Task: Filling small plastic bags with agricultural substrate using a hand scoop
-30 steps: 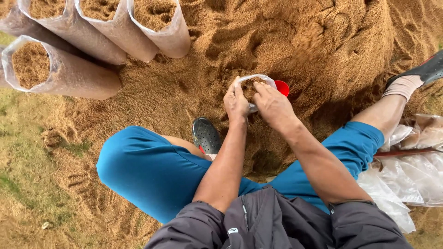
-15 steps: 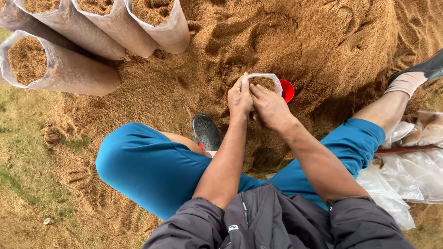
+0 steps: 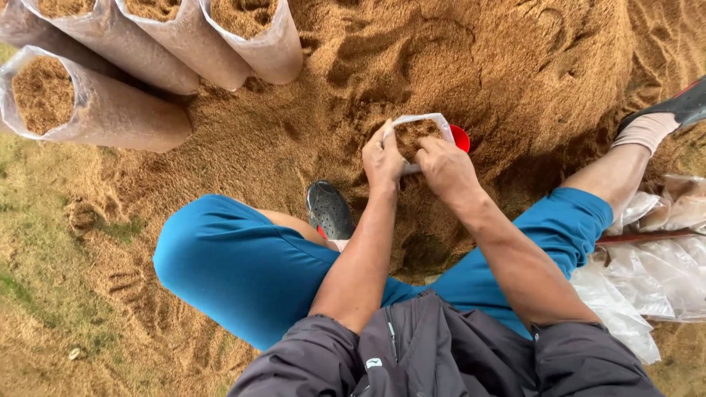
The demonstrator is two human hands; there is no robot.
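Observation:
I sit on the ground with my legs spread around a pile of brown sawdust. My left hand grips the near left rim of a small clear plastic bag that stands open and partly filled with sawdust. My right hand holds the bag's near right rim, fingers curled over the edge. A red scoop lies in the sawdust just behind the bag on the right, mostly hidden.
Several filled clear bags lie tilted at the upper left. A heap of empty plastic bags sits at the right by my right leg. My dark shoe rests below the hands. Grass shows at left.
Both hands and the bag have shifted slightly; the bag's mouth looks wider and more upright than a second ago.

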